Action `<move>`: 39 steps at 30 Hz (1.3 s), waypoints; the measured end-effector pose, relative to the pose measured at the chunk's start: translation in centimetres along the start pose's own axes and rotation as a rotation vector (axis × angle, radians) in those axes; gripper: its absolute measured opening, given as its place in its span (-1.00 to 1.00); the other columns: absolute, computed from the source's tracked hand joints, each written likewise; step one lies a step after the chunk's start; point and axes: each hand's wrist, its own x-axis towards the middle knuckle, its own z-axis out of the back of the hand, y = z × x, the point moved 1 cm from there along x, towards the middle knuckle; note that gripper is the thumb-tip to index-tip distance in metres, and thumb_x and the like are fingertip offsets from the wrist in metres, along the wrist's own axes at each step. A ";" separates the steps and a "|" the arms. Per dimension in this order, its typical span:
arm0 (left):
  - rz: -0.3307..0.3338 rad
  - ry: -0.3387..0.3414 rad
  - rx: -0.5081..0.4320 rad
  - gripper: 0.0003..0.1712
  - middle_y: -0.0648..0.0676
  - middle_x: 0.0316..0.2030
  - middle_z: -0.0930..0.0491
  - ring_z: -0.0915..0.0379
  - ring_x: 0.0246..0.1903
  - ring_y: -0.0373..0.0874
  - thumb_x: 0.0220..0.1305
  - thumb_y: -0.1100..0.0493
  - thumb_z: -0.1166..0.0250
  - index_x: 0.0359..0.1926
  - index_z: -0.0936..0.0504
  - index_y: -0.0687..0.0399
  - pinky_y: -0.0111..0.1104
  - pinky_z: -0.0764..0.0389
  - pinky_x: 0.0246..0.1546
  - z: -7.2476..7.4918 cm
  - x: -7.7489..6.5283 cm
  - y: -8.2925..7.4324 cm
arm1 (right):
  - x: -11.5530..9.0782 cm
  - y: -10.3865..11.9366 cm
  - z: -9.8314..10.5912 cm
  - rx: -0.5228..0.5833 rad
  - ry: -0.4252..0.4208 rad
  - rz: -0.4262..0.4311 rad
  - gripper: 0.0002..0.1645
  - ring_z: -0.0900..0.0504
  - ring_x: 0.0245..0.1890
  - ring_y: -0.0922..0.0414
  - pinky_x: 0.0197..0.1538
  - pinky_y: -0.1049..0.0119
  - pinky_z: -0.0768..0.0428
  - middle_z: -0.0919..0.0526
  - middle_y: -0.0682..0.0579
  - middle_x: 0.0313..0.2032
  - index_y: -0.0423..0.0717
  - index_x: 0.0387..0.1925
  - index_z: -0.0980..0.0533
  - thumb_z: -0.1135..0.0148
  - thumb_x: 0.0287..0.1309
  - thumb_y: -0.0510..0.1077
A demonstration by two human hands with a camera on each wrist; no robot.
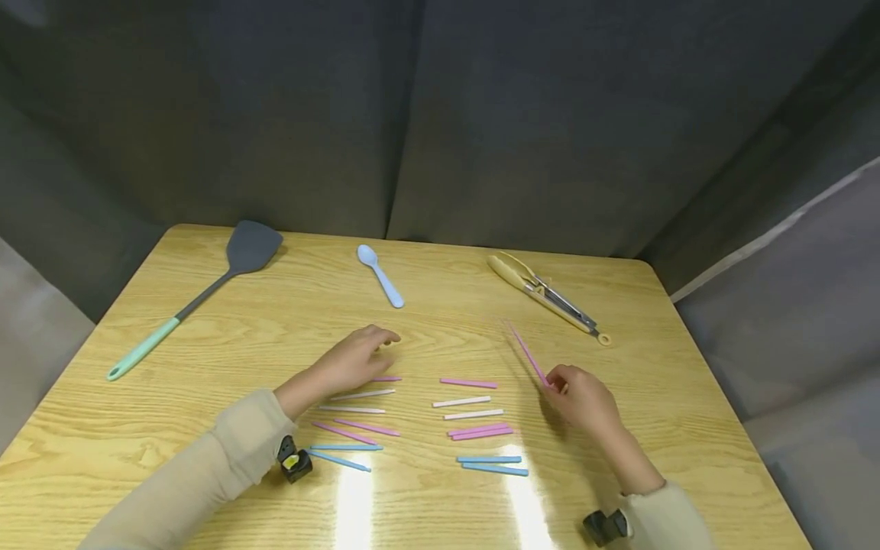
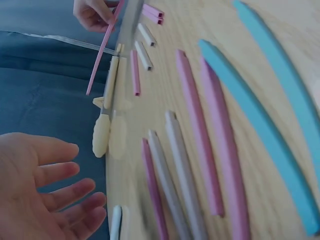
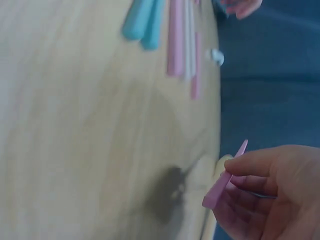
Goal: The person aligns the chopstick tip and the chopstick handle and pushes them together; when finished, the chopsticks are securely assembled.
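Note:
My right hand (image 1: 584, 397) pinches one end of a long pink chopstick (image 1: 528, 353), raised over the table and slanting away. My left hand (image 1: 354, 357) hovers with loosely bent fingers, holding nothing. It partly hides a short pink stick (image 1: 388, 378) at the far end of the left row. Nearer in that row lie white sticks (image 1: 362, 394), pink sticks (image 1: 367, 426) and blue sticks (image 1: 346, 448). The right row has a pink stick (image 1: 469, 383), white sticks (image 1: 461, 401), pink sticks (image 1: 477, 430) and blue sticks (image 1: 490, 460). Square ends show on right-row pieces in the left wrist view.
Along the back of the wooden table (image 1: 309, 298) lie a grey turner (image 1: 253, 246) with a green handle, a light blue spoon (image 1: 380, 276) and yellow-tipped tongs (image 1: 546, 296). Dark curtains (image 1: 440, 114) close off the back and sides.

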 end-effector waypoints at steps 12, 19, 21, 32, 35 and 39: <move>0.060 -0.001 0.105 -0.70 0.13 -0.18 -0.51 -0.43 -0.16 0.00 0.21 0.22 -0.11 -0.03 -0.50 0.20 -0.21 -0.47 -0.15 -0.5 0.3 2.0 | -1.6 -3.5 -0.2 0.025 0.062 -0.156 -0.74 -0.42 -0.75 0.20 -0.66 0.36 -0.33 -0.50 0.02 -0.64 -0.45 -0.27 -0.43 -0.14 0.04 -0.28; 0.050 0.020 0.168 -0.75 0.09 -0.25 -0.54 -0.46 -0.21 -0.05 0.19 0.22 -0.14 -0.11 -0.55 0.21 -0.23 -0.48 -0.16 -0.6 0.8 2.8 | -2.1 -3.9 -0.5 0.056 0.113 -0.192 -0.67 -0.42 -0.77 0.22 -0.69 0.39 -0.30 -0.56 -0.01 -0.53 -0.43 -0.16 -0.38 -0.13 0.06 -0.27; 0.051 0.021 0.170 -0.76 0.07 -0.27 -0.54 -0.45 -0.24 -0.08 0.19 0.23 -0.15 -0.12 -0.56 0.21 -0.26 -0.48 -0.18 -0.6 0.9 2.9 | -2.3 -3.8 -0.5 0.055 0.117 -0.183 -0.64 -0.39 -0.78 0.22 -0.70 0.42 -0.26 -0.55 0.00 -0.54 -0.45 -0.14 -0.37 -0.14 0.06 -0.27; 0.051 0.021 0.202 -0.78 0.05 -0.31 -0.53 -0.43 -0.29 -0.11 0.16 0.25 -0.15 -0.17 -0.58 0.20 -0.29 -0.47 -0.24 -0.5 0.9 3.4 | -2.4 -3.6 -0.6 -0.067 0.061 -0.139 -0.62 -0.24 -0.81 0.23 -0.73 0.43 -0.17 -0.52 0.07 -0.62 -0.39 -0.13 -0.40 -0.14 0.10 -0.16; 0.062 0.032 0.193 -0.78 0.04 -0.32 -0.52 -0.41 -0.31 -0.13 0.15 0.25 -0.16 -0.17 -0.58 0.20 -0.30 -0.46 -0.26 -0.5 0.8 3.5 | -1.7 -3.3 -0.4 -0.103 -0.013 -0.096 -0.64 -0.24 -0.79 0.22 -0.75 0.43 -0.18 -0.52 0.05 -0.58 -0.35 -0.15 -0.44 -0.13 0.12 -0.12; 0.062 0.035 0.195 -0.81 0.01 -0.36 -0.51 -0.38 -0.35 -0.16 0.13 0.25 -0.19 -0.21 -0.60 0.18 -0.33 -0.45 -0.30 -0.7 0.5 3.6 | -0.4 -2.2 -0.3 -0.063 -0.051 0.009 -0.67 -0.36 -0.68 0.20 -0.70 0.42 -0.31 -0.49 -0.01 -0.51 -0.35 -0.17 -0.47 -0.14 0.12 -0.16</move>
